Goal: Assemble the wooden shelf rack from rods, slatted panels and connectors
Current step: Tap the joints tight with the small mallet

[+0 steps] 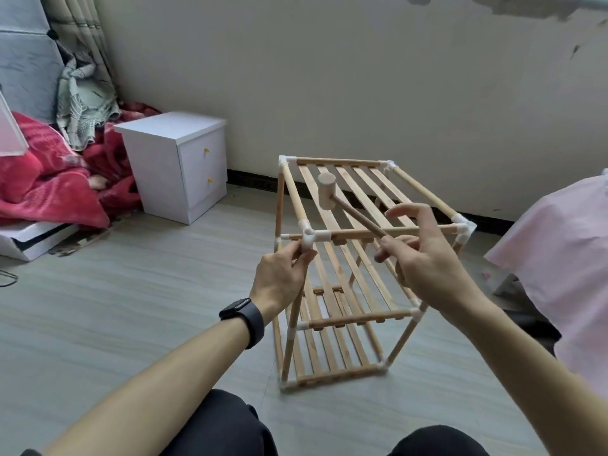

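The wooden shelf rack [348,245] stands upright on the floor in front of me, with three slatted panels joined by rods and white connectors. My left hand [283,278] pinches the white connector [307,236] at the near left top corner. My right hand [424,258] grips the handle of a small wooden mallet [326,191]. The mallet's head hovers above the top panel, raised toward the back left. My index finger is stretched out above the handle.
A white two-drawer nightstand [179,162] stands at the left against the wall. Red bedding [49,179] lies piled further left. A pink cloth-covered object [559,258] fills the right side. My knees [223,426] are at the bottom edge.
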`<state>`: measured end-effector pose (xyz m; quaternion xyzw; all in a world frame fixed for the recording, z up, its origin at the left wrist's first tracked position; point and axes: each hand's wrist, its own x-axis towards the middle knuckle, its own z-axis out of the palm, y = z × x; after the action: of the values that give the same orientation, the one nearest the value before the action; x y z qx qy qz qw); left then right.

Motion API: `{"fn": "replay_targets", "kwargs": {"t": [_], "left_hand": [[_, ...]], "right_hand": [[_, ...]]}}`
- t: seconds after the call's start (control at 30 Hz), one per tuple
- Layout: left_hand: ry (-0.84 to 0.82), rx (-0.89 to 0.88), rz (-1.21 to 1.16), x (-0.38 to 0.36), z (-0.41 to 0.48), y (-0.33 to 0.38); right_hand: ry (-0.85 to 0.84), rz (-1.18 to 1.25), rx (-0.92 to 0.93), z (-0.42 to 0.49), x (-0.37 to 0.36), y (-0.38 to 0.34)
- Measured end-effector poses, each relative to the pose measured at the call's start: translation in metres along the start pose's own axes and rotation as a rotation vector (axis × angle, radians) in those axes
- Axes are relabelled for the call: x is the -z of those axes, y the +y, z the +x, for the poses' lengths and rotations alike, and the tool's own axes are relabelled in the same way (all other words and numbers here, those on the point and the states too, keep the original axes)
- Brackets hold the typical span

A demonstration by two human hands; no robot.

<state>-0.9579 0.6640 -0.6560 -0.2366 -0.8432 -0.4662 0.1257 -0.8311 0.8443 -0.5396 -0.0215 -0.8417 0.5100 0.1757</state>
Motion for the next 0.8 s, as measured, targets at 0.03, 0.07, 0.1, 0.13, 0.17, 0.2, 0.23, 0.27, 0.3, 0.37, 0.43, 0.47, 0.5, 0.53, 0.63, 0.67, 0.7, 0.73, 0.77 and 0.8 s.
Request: {"fn": "replay_targets", "kwargs": {"t": [0.03, 0.07, 0.1, 0.13, 0.17, 0.2, 0.23, 0.27, 0.3, 0.37, 0.43, 0.47, 0.5, 0.53, 0.63, 0.67, 0.7, 0.73, 0.77, 0.8], "left_hand": [[-0.013, -0.001, 0.018, -0.002, 0.002, 0.004], [-0.038, -0.005, 0.031, -0.005, 0.004, 0.009], [-0.076, -0.01, 0.042, -0.007, 0.006, 0.015], [-0.13, -0.02, 0.059, -0.008, 0.01, 0.021], [-0.199, -0.049, 0.085, -0.01, 0.013, 0.026], [-0.278, -0.112, 0.134, -0.009, 0.016, 0.031], [-0.352, -0.212, 0.209, -0.007, 0.02, 0.034], [-0.392, -0.33, 0.293, -0.003, 0.024, 0.034], [-0.372, -0.445, 0.358, 0.002, 0.03, 0.033], [-0.208, -0.607, 0.425, 0.011, 0.044, 0.025], [-0.092, -0.673, 0.516, 0.015, 0.057, 0.019], [-0.117, -0.686, 0.578, 0.014, 0.062, 0.019], [-0.174, -0.69, 0.62, 0.011, 0.066, 0.021], [-0.244, -0.671, 0.63, 0.007, 0.069, 0.024], [-0.304, -0.601, 0.565, -0.005, 0.073, 0.032], [-0.274, -0.602, 0.556, -0.007, 0.073, 0.033], [-0.262, -0.59, 0.558, -0.009, 0.072, 0.034], [-0.266, -0.569, 0.563, -0.011, 0.072, 0.036], [-0.276, -0.546, 0.575, -0.012, 0.071, 0.038], [-0.282, -0.528, 0.588, -0.014, 0.07, 0.041]], "right_hand": [[0.025, 0.143, -0.012, 0.002, 0.002, -0.004], [0.048, 0.265, -0.018, 0.005, 0.004, -0.009], [0.07, 0.363, -0.024, 0.009, 0.007, -0.014], [0.096, 0.439, -0.032, 0.013, 0.01, -0.018], [0.126, 0.494, -0.028, 0.019, 0.013, -0.02], [0.159, 0.524, -0.015, 0.024, 0.015, -0.022], [0.221, 0.481, 0.022, 0.03, 0.017, -0.023], [0.313, 0.358, 0.084, 0.036, 0.02, -0.021], [0.414, 0.201, 0.152, 0.042, 0.023, -0.018], [0.577, -0.004, 0.237, 0.05, 0.029, -0.014], [0.612, -0.019, 0.255, 0.053, 0.03, -0.014], [0.582, 0.034, 0.244, 0.054, 0.028, -0.014], [0.548, 0.12, 0.216, 0.055, 0.025, -0.014], [0.534, 0.202, 0.182, 0.058, 0.023, -0.012], [0.566, 0.332, 0.003, 0.064, 0.018, -0.008], [0.558, 0.347, -0.033, 0.066, 0.015, -0.007], [0.547, 0.357, -0.038, 0.067, 0.013, -0.009], [0.554, 0.359, -0.02, 0.07, 0.013, -0.014], [0.593, 0.35, 0.013, 0.072, 0.015, -0.022], [0.65, 0.377, 0.048, 0.075, 0.019, -0.033]]}}
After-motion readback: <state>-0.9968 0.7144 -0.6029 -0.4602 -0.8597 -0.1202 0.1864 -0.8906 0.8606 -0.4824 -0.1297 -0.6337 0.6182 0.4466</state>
